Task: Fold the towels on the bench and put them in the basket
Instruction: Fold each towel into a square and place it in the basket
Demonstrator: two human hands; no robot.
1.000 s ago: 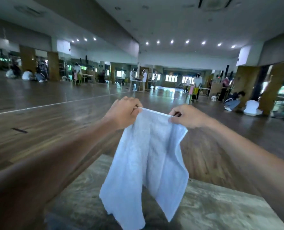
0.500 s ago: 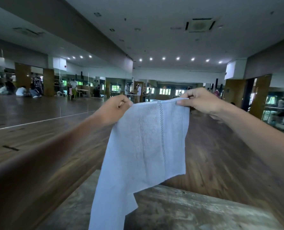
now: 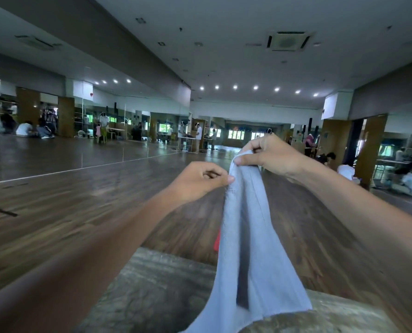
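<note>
We stand in a wide hall with a dark wooden floor (image 3: 80, 200), mirrors along the walls and people busy far off, and the mottled bench (image 3: 157, 284) lies just below us. Our right hand (image 3: 272, 157) pinches the top of the towel (image 3: 255, 260), pale blue, between thumb and curled fingers. Our left hand (image 3: 200, 179), just beside it and a little lower, pinches the neighbouring edge between thumb and forefinger, the other fingers curled in. The towel hangs from these two grips above the bench, doubled lengthwise, its layers gaping with a dark slit between them. Its lower end runs out of view, so we cannot tell whether it touches the bench. We judge this to be the first fold, with the corners being matched. To do it well, we should line the two top corners up exactly, let the weight pull the layers straight, and check that the long edges run together. Laying it flat on the bench for the next fold would likely be steadier than folding in the air. The basket is not plainly in view; a red sliver (image 3: 216, 241) shows behind the towel's left edge, and we cannot say what it is.
</note>
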